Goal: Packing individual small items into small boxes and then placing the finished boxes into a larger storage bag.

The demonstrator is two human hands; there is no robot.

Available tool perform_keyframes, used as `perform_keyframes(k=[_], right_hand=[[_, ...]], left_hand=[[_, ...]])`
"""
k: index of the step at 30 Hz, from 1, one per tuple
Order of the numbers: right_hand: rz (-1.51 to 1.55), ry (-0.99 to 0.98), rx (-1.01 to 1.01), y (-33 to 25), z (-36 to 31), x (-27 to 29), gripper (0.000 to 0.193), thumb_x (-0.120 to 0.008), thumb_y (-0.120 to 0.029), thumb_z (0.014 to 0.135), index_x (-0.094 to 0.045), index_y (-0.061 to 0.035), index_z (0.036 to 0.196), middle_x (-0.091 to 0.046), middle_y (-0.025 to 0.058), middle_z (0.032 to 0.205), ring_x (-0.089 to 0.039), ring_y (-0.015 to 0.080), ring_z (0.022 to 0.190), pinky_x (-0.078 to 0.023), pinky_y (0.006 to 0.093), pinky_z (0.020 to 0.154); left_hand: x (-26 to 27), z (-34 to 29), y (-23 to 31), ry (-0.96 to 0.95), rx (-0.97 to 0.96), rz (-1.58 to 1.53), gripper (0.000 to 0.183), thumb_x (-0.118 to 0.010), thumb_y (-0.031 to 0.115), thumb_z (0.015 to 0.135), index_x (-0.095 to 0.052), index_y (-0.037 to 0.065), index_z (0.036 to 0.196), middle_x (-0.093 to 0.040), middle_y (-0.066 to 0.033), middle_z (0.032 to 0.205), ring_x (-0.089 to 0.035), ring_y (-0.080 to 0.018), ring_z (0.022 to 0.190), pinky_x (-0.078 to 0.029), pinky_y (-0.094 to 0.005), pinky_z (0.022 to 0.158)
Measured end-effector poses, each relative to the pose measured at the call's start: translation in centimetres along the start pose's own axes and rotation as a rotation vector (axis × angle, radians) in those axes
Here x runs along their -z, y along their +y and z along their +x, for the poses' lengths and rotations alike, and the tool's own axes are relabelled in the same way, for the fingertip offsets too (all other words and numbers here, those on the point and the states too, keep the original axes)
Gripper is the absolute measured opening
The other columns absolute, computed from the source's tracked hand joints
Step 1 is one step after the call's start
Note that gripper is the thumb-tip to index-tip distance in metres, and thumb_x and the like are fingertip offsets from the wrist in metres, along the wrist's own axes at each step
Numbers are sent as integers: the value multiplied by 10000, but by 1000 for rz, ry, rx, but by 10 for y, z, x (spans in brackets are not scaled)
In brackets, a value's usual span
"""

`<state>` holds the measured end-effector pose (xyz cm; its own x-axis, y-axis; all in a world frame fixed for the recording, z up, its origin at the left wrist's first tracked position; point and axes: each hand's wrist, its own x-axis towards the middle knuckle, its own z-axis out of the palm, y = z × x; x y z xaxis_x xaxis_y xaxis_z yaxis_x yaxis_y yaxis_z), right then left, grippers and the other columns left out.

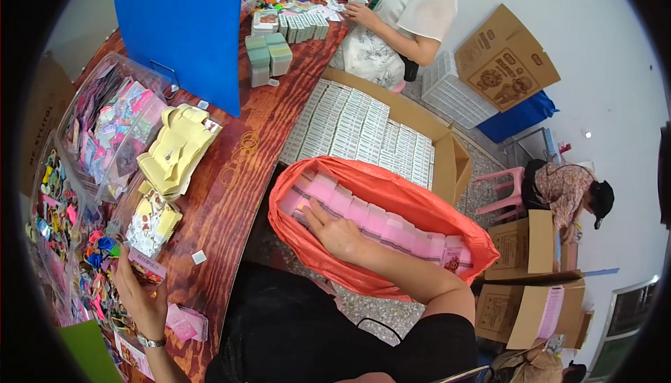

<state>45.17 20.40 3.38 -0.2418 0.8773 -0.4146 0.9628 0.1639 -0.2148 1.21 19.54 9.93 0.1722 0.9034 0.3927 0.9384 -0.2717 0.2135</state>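
At the lower left, my left hand (140, 298) grips a small flat pink box (147, 263) between its fingers and thumb, above bins of small colourful pieces. My right hand (335, 235) reaches into a large red plastic bag (307, 263) and rests on a row of pink packets (395, 228). Its fingers are stretched out over the packets at the row's left end, and I see nothing gripped in them. Beside my left hand lie a yellow tray of small white cards (155, 226) and, nearer to me, a pink stack of packets (187, 323).
Beyond the bag stands a carton packed with white boxes (349, 121). On the wooden table (244, 121) are clear bins (115, 131), yellow folded card trays (178, 149), rubber bands (240, 159), card stacks (269, 54) and a blue panel (183, 26). Other people work nearby.
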Motion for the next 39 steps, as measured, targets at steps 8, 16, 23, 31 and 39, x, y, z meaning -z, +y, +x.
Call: perform_keyframes(k=[8,16,23,31,39], right_hand=[[-7,215,-165,9,-75,-4,572,-521,-154,930,-396,-31,1475,-385,304,1505,-705,379,669,-592,454,568],[-203,296,-267,16,-79,-64,567,-586,-208,919,-457,26,1419,-395,309,1500,-692,321,590,-574,421,503],[-61,451,-335,26,-109,-72,628,-640,-285,904,-446,-48,1453,-395,255,1523,-704,355,648,-592,463,574],[-12,253,-551,34,-134,-83,717,-653,-310,903,-367,-9,1487,-341,261,1554,-720,385,771,-594,481,626],[90,352,-537,33,-139,-82,747,-639,-322,911,-317,-16,1511,-318,236,1573,-697,459,807,-581,539,693]], left_hand=[[-20,27,-10,-51,-47,-38,875,-767,43,737,-330,-16,1492,-454,-196,1481,-438,-426,1326,-285,-530,1153],[-49,51,-1,-152,-102,-216,873,-782,17,720,-346,-29,1476,-472,-211,1453,-447,-452,1283,-347,-496,1091],[-57,73,18,-68,-295,-180,876,-785,17,727,-338,-29,1479,-503,-224,1402,-500,-441,1195,-403,-487,1013],[-61,71,15,-145,-232,-287,893,-781,-6,720,-329,-19,1491,-486,-218,1428,-498,-447,1206,-386,-498,1038],[-64,72,21,-126,-271,-258,918,-783,-21,688,-331,-18,1487,-462,-199,1477,-468,-447,1270,-317,-548,1116]])
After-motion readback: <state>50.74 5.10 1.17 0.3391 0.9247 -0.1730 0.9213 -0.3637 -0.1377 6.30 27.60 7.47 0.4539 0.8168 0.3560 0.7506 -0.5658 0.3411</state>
